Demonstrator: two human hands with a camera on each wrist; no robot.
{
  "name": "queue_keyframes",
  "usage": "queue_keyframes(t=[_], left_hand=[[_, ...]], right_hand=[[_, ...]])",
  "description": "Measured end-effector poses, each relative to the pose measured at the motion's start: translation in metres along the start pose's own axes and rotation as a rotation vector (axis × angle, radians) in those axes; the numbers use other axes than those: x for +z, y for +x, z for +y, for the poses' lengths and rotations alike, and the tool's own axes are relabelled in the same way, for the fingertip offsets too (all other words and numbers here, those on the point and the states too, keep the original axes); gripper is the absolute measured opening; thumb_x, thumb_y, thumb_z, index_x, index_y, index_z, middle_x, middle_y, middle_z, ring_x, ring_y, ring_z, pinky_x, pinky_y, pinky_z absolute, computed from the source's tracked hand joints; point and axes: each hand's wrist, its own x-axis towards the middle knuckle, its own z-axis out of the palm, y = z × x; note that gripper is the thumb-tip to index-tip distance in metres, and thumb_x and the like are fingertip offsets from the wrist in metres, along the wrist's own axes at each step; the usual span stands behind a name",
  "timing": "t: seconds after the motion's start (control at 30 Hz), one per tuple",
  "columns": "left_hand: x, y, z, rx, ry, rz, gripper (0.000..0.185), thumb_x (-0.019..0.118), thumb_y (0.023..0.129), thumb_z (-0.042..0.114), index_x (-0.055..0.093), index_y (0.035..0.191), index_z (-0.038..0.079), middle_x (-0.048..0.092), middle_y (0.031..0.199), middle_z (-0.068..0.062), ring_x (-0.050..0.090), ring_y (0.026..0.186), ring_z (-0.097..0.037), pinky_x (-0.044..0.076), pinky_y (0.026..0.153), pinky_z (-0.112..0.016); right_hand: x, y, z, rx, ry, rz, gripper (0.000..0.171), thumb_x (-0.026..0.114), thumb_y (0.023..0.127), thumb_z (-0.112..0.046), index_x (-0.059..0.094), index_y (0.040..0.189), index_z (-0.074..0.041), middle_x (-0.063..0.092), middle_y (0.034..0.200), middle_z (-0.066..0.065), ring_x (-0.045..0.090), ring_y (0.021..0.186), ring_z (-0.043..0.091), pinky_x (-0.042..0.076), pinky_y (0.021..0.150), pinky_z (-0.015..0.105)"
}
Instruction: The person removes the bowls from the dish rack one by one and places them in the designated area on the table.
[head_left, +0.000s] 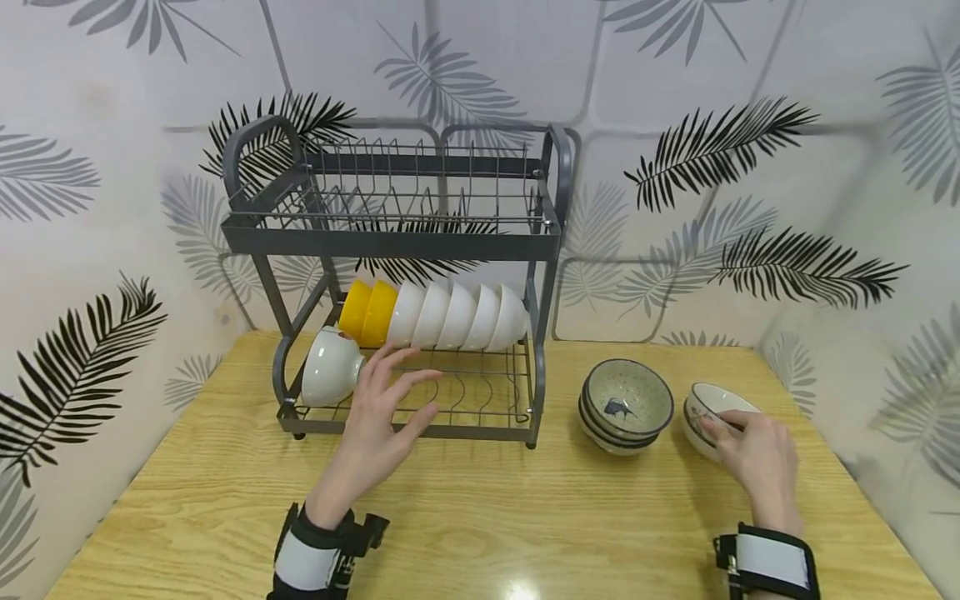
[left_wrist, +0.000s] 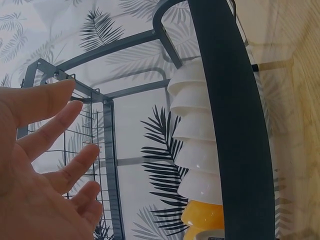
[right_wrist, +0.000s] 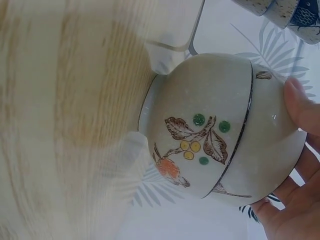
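So, head view first: my right hand (head_left: 761, 458) has the floral bowl (head_left: 701, 439) pinched at its rim, just right of the speckled bowls (head_left: 626, 408) on the counter (head_left: 562, 517). My left hand (head_left: 382, 408) is loosely spread, holding nothing, by the near-left white bowl (head_left: 327, 371) in the dish rack (head_left: 397, 244); can't tell if they touch.

Left wrist view: empty fingers, well apart.

Right wrist view: thumb and fingers on the rim. That dark line could be a second nested rim, not sure. I'd firm up the grip before lifting, keep it level and clear the speckled bowls on the left.
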Motion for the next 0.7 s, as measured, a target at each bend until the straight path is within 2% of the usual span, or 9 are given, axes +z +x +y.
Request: queue_keyframes(t=[0.13,0.3,0.37,0.53,0.7], left_hand=[[-0.001,0.0,-0.001,-0.039,0.008,0.007,0.031,0.073,0.091,0.01,0.068,0.121,0.009,0.041,0.151,-0.022,0.017,0.15,-0.047,0.018,0.115,-0.077],[0.0,-0.001,-0.006,-0.108,0.026,0.071,0.033,0.071,0.092,0.008,0.064,0.124,0.008,0.026,0.156,-0.027,0.004,0.15,-0.051,0.007,0.115,-0.077],[0.001,-0.001,-0.009,-0.135,0.028,0.106,0.034,0.07,0.092,0.008,0.064,0.125,0.007,0.025,0.156,-0.028,0.002,0.15,-0.052,0.005,0.116,-0.076],[0.0,0.0,-0.017,-0.227,0.004,0.156,0.037,0.069,0.091,0.005,0.061,0.127,0.004,0.022,0.156,-0.029,-0.001,0.151,-0.053,0.002,0.117,-0.077],[-0.003,-0.001,-0.023,-0.327,-0.022,0.185,0.045,0.067,0.09,0.004,0.055,0.133,0.003,0.016,0.159,-0.029,-0.008,0.152,-0.052,0.001,0.115,-0.08]], right_hand=[[0.0,0.0,0.0,-0.029,-0.001,-0.016,0.026,0.078,0.086,-0.021,0.077,0.095,0.003,0.075,0.095,0.026,0.067,0.088,0.049,0.049,0.059,0.045],[0.001,0.001,0.001,-0.054,0.005,-0.073,0.022,0.076,0.086,-0.018,0.077,0.094,0.003,0.076,0.094,0.024,0.066,0.096,0.051,0.051,0.078,0.059],[0.002,0.0,0.001,-0.065,0.017,-0.076,0.022,0.076,0.086,-0.016,0.076,0.096,0.004,0.076,0.095,0.023,0.067,0.097,0.05,0.05,0.081,0.06],[0.001,0.001,-0.006,-0.101,0.06,0.0,0.023,0.076,0.087,-0.015,0.075,0.102,0.003,0.075,0.101,0.025,0.067,0.098,0.046,0.051,0.081,0.058],[-0.001,0.001,-0.017,-0.124,0.106,0.066,0.028,0.076,0.087,-0.013,0.072,0.11,0.003,0.067,0.119,0.031,0.059,0.113,0.051,0.045,0.095,0.063]])
